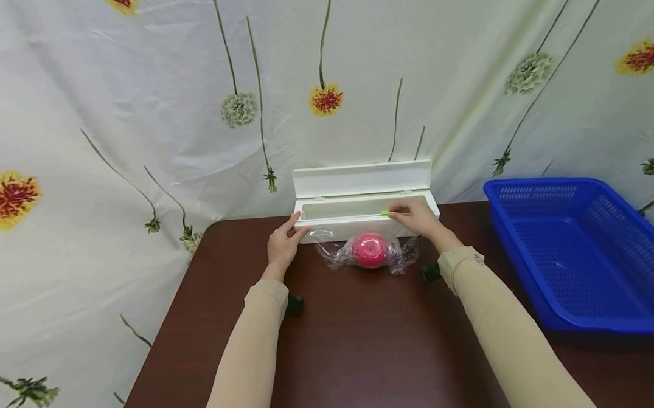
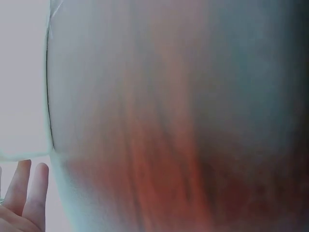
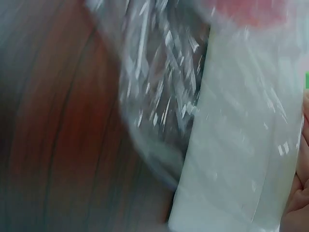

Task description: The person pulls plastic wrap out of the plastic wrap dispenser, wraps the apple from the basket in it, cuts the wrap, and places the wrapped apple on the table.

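A long white cling film box (image 1: 328, 231) stands at the table's back edge, its lid (image 1: 361, 180) raised. My left hand (image 1: 282, 245) holds the box's left end, thumb at the front; in the left wrist view two fingers (image 2: 36, 198) lie beside the box end. With fingertips, my right hand (image 1: 415, 217) pinches a small green slide cutter (image 1: 384, 213) on the box's front edge, right of centre. Clear film (image 3: 154, 87) hangs over the box front and around a red apple (image 1: 370, 251), which rests on the table just before the box.
A blue plastic basket (image 1: 519, 281) stands on the right side of the dark brown table (image 1: 355, 349). Behind the table hangs a white flowered cloth (image 1: 190, 82), close to the raised lid.
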Available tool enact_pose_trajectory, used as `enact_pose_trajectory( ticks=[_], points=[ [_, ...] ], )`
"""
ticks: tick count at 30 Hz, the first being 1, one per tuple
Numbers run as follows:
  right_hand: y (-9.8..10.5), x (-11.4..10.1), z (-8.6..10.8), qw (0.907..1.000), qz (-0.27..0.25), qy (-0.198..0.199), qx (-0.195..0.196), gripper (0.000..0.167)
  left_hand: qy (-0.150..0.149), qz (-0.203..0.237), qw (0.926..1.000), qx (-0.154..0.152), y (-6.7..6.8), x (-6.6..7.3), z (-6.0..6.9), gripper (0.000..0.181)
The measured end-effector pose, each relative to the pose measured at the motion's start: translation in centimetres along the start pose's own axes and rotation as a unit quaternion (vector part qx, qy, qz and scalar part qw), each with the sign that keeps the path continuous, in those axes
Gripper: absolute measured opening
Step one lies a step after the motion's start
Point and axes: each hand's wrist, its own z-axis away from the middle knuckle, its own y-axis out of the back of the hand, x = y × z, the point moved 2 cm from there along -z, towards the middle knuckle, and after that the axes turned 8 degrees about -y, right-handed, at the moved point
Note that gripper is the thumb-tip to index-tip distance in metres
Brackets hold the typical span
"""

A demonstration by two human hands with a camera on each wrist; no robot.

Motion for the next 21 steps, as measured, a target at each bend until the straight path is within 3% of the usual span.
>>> enact_pose_trajectory(
  ticks=[12, 21],
  points=[
    [0.9, 1.1, 0.4, 0.9998, 0.007, 0.017, 0.013, 0.023, 0.011, -0.001, 0.9999, -0.007, 0.2, 0.0, 0.3, 0.057],
    [1.4, 1.6, 0.5, 0.9999, 0.003, 0.008, 0.013, 0.023, 0.013, 0.002, 0.9999, -0.006, 0.3, 0.1, 0.1, 0.057]
  ],
)
